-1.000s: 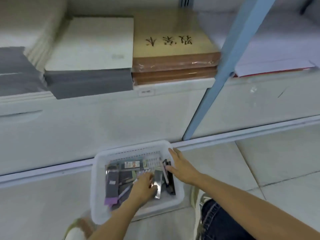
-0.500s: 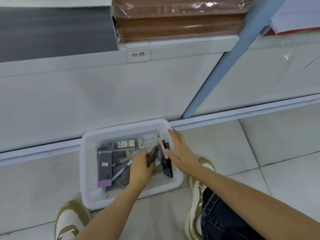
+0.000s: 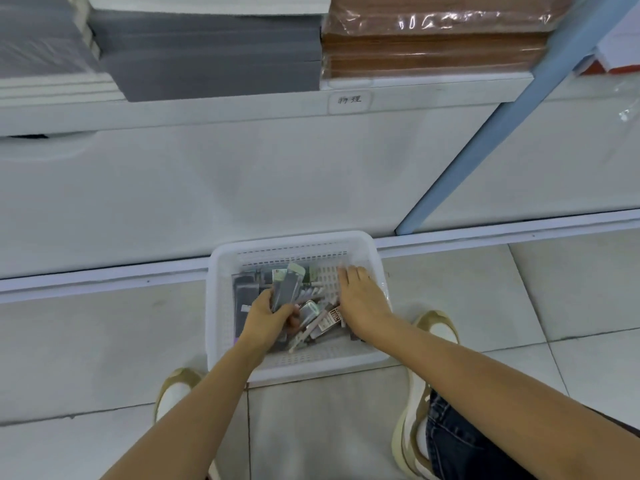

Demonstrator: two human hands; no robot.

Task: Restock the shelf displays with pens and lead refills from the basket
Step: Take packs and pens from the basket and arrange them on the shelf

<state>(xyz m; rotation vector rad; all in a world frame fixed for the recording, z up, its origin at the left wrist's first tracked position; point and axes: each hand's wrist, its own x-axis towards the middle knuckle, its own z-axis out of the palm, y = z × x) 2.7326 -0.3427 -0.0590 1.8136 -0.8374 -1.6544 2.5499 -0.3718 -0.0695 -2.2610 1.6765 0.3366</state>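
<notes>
Head view, looking down at the floor [image 3: 519,306] in front of the shelf unit.

Basket [image 3: 221,271]: white slotted plastic, on the tiled floor. Its far rim lies just beside the unit's base rail. I cannot tell whether they touch.

Left hand [image 3: 268,318]: inside the basket, left of centre. Grip curled round a bundle of flat grey packets [image 3: 288,289], thumb on the near face. The bundle stands tilted, top end pointing away from me and raised above the rest of the stock.

Right hand [image 3: 362,299]: inside the basket on the right side, palm down. Grip spread, fingers straight and close together, holding nothing. The fingertips reach the perforated bottom near the far right corner. Whether the palm presses on stock below it is hidden.

Between the two hands: a brown-labelled packet [image 3: 330,317] lying at a slant, and several pale pens [image 3: 313,292] beside it. A dark packet [image 3: 244,292] lies flat along the left wall. Print on all of them is too blurred to read.

Shelf [image 3: 433,90] above: grey stacks [image 3: 207,53] at left, brown wrapped stacks [image 3: 433,46] at right, and a handwritten label tag [image 3: 349,99] on the front edge. A blue post [image 3: 502,133] runs slantwise down to the base rail.

Near edge: left shoe [image 3: 175,393], right shoe [image 3: 438,329], and jeans [image 3: 467,445], either side of the basket.
</notes>
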